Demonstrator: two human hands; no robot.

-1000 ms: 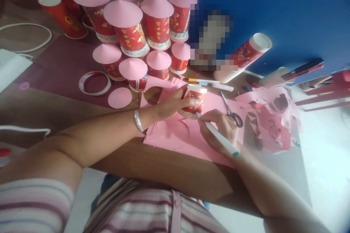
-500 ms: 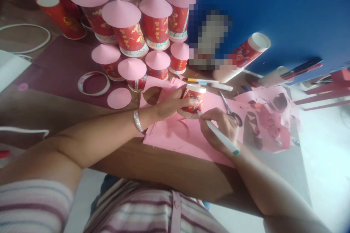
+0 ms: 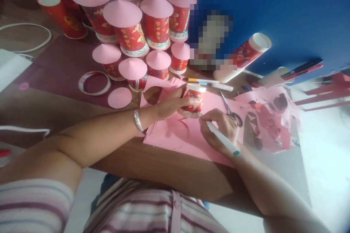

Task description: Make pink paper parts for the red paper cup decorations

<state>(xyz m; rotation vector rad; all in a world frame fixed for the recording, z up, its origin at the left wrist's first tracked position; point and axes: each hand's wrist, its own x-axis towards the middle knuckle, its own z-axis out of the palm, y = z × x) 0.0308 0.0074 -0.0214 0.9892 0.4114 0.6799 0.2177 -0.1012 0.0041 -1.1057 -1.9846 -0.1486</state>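
Head view: we see our left hand wrapped round the cup, fingers on its near side & thumb side hidden, so it is grasping the cup. The cup stands upright on the pink paper w/ its wider end down and white end up, roughly mid-table. Our right hand is clenched on a pen. The pen tip touches the cup's lower rim on its right side, right where rim meets paper. The pen's long axis runs from that tip down & to the right, teal end toward our wrist. The cup lies up & left of the right hand, just beside it. The left hand comes at the cup from the left, so the two hands flank it w/o crossing. Scissors lie on the paper just beyond the right hand, near the cup but apart from it. A cut hole in the paper sits behind the left hand. Further left are a pink disc & a tape ring. Behind, cone-topped cups are grouped well apart. Markers lie past the cup, and scraps pile at right. Nothing stands btw pen tip & rim.
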